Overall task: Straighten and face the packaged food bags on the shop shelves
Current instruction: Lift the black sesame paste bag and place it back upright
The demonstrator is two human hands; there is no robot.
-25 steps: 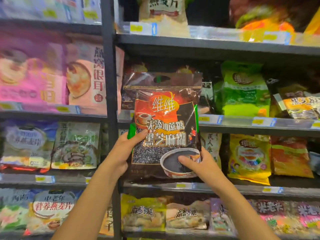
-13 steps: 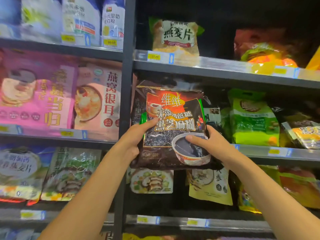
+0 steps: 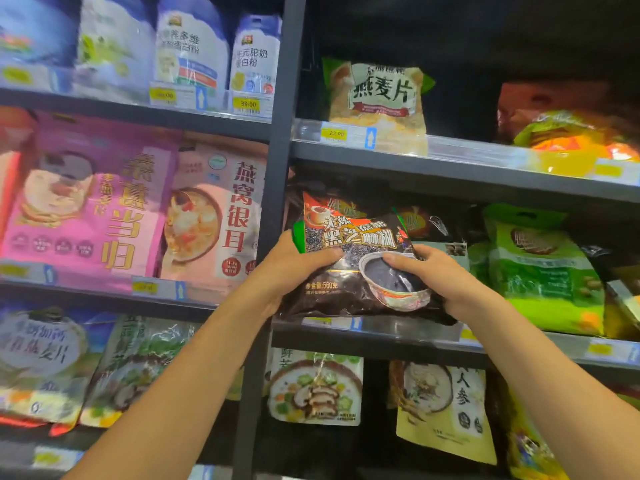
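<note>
— What's on the shelving?

— Dark grey metal shelves (image 3: 450, 168) split by an upright post (image 3: 277, 188), with price tags (image 3: 246, 103) clipped along the edges. Pink bags (image 3: 86, 202) stand to the left, a green bag (image 3: 540, 268) to the right, and an oat flakes bag (image 3: 379, 98) sits one shelf up.

— And the hands?

— Both grasp a black sesame paste bag (image 3: 356, 258) at the middle shelf's front edge, tilted back. The left hand (image 3: 294, 268) grips its left side, the right hand (image 3: 436, 275) its lower right, thumb on the printed bowl.
</note>
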